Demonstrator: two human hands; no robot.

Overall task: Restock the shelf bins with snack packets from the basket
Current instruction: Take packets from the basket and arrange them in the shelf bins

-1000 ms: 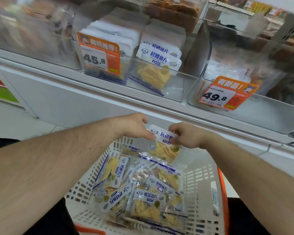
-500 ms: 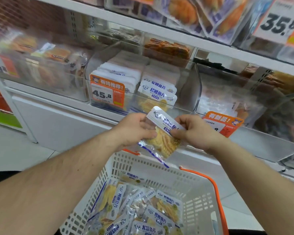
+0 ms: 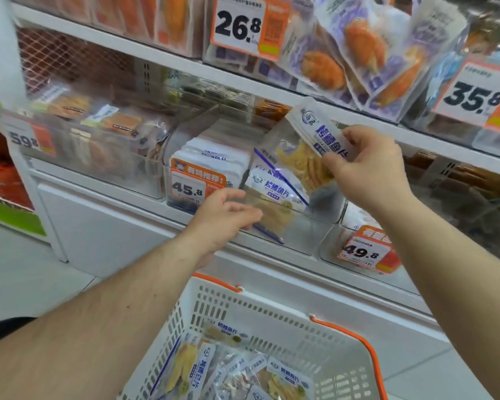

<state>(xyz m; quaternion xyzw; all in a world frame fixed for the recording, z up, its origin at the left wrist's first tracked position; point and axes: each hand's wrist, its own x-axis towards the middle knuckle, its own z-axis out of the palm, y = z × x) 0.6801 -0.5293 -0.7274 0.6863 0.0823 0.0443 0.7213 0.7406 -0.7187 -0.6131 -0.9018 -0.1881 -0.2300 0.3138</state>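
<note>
My right hand (image 3: pixel 367 166) pinches a clear snack packet (image 3: pixel 298 151) with a white and blue label, held tilted above the right half of a clear shelf bin (image 3: pixel 315 232). That bin holds rows of the same packets (image 3: pixel 214 157). With loosely spread fingers, my left hand (image 3: pixel 225 215) rests against the bin's front wall and holds nothing. Below, a white plastic basket (image 3: pixel 260 316) with orange handles contains several more packets (image 3: pixel 243 373).
Neighbouring clear bins (image 3: pixel 98 151) hold other snacks to the left and right. Orange price tags 45.8 (image 3: pixel 194 186) and 49.8 (image 3: pixel 364 249) hang on the bin fronts. An upper shelf (image 3: pixel 272 79) with hanging packets sits just above the raised packet.
The packet has risen from the basket up to the bin. My left hand let go of it and moved down to the bin's front; the right hand alone carries it now.
</note>
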